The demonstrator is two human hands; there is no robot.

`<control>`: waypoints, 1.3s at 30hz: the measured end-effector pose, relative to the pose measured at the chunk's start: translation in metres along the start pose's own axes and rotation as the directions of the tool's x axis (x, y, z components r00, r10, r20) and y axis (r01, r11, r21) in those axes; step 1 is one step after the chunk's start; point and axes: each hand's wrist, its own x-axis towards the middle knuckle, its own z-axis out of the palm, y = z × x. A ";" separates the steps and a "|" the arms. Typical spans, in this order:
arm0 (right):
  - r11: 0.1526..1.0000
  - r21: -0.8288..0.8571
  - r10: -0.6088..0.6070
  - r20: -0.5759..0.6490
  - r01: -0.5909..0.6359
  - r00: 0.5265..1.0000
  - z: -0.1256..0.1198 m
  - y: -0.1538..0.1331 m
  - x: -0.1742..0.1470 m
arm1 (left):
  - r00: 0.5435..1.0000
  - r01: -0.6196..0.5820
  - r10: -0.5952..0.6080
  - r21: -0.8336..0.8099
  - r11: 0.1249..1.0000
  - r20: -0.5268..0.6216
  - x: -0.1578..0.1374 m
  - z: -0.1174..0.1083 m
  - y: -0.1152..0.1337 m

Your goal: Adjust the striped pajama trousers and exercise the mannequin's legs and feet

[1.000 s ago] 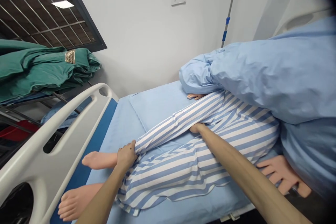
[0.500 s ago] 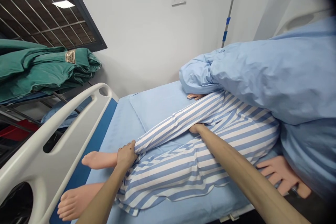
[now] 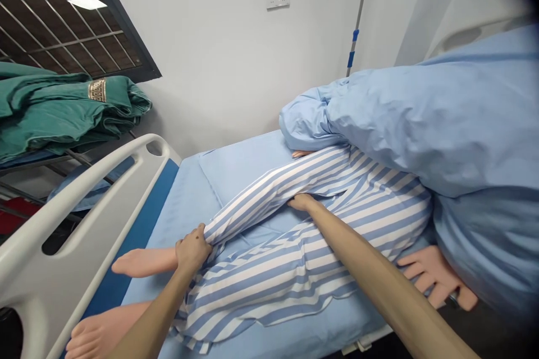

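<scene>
Left hand [image 3: 191, 247] sits low and left of centre, fingers clenched around the cuff of the upper striped trouser leg [image 3: 269, 193], right where the cloth ends and the bare mannequin foot [image 3: 141, 262] sticks out toward the left. Right hand [image 3: 300, 202] is at mid-frame, tucked under that same leg near the knee; its fingers are buried in the fabric, so I cannot tell whether they grip or just support. The forearm runs from there down to the lower right edge of the frame.

The striped legs lie diagonally across the bed, from lower left up to centre right, where the blue quilt [image 3: 421, 123] is bunched over the upper body and fills the right side. The second foot [image 3: 95, 334] lies at the bottom left, almost at the frame edge, just beside the white footboard [image 3: 84, 219]. A mannequin hand [image 3: 433, 277] rests at the near bed edge, lower right, half under the quilt.

Open room: a bare stretch of blue sheet [image 3: 189, 202] between the upper leg and the footboard, running up to the white wall behind. The near edge of the mattress shows along the bottom right. Upper left, folded green cloth [image 3: 63, 112] lies on a rack, well apart from the hands.
</scene>
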 end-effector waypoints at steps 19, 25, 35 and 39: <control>0.969 0.073 -0.171 -0.494 0.237 0.853 -0.048 -0.019 -0.001 | 0.987 -0.054 -0.017 -0.436 0.899 -0.157 0.018 -0.014 0.096; 0.964 -0.004 -0.231 -0.511 0.266 0.828 -0.051 -0.014 -0.002 | 0.989 -0.026 -0.042 -0.450 0.893 -0.142 0.017 -0.015 0.107; 0.990 -0.013 -0.135 -0.411 0.143 0.902 -0.052 -0.016 -0.008 | 0.992 -0.090 0.048 -0.384 0.919 -0.117 0.017 -0.019 0.082; 0.992 -0.047 -0.125 -0.385 0.116 0.914 -0.051 -0.016 -0.009 | 0.993 -0.107 0.085 -0.300 0.948 -0.088 0.019 -0.036 0.059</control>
